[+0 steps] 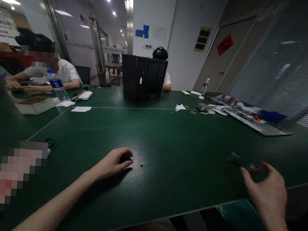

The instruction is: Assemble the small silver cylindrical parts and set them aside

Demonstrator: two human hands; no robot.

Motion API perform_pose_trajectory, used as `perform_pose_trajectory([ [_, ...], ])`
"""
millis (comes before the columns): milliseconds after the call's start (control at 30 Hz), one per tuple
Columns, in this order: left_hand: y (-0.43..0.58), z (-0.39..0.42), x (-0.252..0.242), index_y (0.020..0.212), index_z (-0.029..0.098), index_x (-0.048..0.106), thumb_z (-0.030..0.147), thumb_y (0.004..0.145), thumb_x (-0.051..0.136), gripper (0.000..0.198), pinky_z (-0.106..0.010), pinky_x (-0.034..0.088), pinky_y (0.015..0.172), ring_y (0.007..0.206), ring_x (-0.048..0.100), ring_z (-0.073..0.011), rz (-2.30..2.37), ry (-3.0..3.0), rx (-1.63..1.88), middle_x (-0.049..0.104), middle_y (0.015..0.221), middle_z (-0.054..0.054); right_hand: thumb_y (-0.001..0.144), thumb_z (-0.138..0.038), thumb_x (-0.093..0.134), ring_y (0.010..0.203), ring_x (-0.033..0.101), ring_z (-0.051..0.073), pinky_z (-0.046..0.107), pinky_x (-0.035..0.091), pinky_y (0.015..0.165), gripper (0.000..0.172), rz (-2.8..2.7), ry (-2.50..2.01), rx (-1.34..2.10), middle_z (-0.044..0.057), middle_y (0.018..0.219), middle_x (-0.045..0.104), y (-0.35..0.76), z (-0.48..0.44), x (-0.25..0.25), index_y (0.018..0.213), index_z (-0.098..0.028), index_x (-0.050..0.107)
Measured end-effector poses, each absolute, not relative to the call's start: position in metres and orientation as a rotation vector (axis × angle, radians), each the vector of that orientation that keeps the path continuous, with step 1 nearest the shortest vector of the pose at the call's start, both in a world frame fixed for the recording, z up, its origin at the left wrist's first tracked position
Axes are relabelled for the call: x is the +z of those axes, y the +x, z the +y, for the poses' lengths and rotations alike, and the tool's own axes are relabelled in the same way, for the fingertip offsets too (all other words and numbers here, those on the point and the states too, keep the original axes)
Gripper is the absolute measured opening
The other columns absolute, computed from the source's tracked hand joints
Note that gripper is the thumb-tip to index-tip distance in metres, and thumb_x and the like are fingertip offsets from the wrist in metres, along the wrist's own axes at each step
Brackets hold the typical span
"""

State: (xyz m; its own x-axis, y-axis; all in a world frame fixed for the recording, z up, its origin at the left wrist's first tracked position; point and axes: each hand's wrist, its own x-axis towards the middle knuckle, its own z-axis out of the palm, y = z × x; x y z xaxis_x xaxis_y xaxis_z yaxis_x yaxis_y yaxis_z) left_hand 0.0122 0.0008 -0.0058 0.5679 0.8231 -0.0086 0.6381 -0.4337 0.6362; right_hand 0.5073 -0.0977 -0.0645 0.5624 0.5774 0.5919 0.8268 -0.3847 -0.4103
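My left hand [114, 163] rests on the green table [168, 138], its fingers curled into a loose pinch with something dark and small under the fingertips that I cannot make out. A tiny dark ring-shaped part [141, 164] lies on the table just right of those fingertips. My right hand [267, 188] hovers over the table's near right edge, fingers spread apart and holding nothing. Just beyond its fingertips lie two round dark metal parts [254, 168], the farther one [234, 156] slightly to the left.
A black box-like case [142, 79] stands at mid-table, a person seated behind it. Another person sits at far left near a water bottle [57, 85] and a shallow cardboard box [34, 105]. Papers, packaging and small items [250, 114] lie at far right.
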Motion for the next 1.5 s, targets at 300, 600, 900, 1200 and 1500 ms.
perform_pose_trajectory([
  [300,0.009,0.0,-0.011,0.1,0.018,0.057,0.031,0.087,0.054,0.019,-0.031,0.044,0.079,0.088,0.056,-0.0198,1.122,2.418,0.38,0.061,0.098,-0.005,0.088,-0.031,0.051,0.095,0.06,0.02,0.032,0.048,0.084,0.026,-2.325,-1.338,0.423,0.007,0.104,0.063,0.291,-0.054,-0.012,0.111,-0.022,0.059],
  [600,0.009,-0.001,-0.01,0.1,0.019,0.057,0.028,0.086,0.055,0.017,-0.031,0.043,0.079,0.087,0.055,-0.0194,1.106,2.465,0.348,0.06,0.096,-0.005,0.083,-0.023,0.056,0.083,0.061,0.021,0.028,0.043,0.07,0.016,-2.695,-1.273,0.376,0.011,0.09,0.065,0.216,-0.005,-0.007,0.094,-0.014,0.064],
  [900,0.008,0.001,-0.014,0.098,0.018,0.057,0.026,0.087,0.053,0.014,-0.031,0.042,0.079,0.087,0.055,-0.0192,1.086,2.507,0.359,0.059,0.096,-0.005,0.083,-0.016,0.057,0.072,0.056,0.012,0.022,0.041,0.067,0.01,-2.458,-0.99,0.616,0.005,0.082,0.063,0.215,0.004,-0.03,0.09,-0.014,0.064],
  [1200,0.01,0.002,-0.018,0.094,0.018,0.057,0.028,0.088,0.051,0.013,-0.029,0.041,0.075,0.083,0.054,-0.0186,1.085,2.531,0.374,0.059,0.091,-0.004,0.085,-0.019,0.057,0.077,0.057,0.014,0.025,0.043,0.072,0.008,-2.329,-0.96,0.687,0.004,0.085,0.063,0.206,0.001,-0.038,0.09,-0.015,0.063],
  [1500,0.009,0.001,-0.017,0.096,0.018,0.057,0.029,0.089,0.05,0.015,-0.03,0.041,0.076,0.083,0.053,-0.0189,1.09,2.551,0.342,0.059,0.092,-0.005,0.082,-0.015,0.058,0.077,0.06,0.013,0.024,0.045,0.072,0.009,-2.238,-0.95,0.742,0.003,0.086,0.066,0.203,-0.001,-0.042,0.09,-0.016,0.06],
])
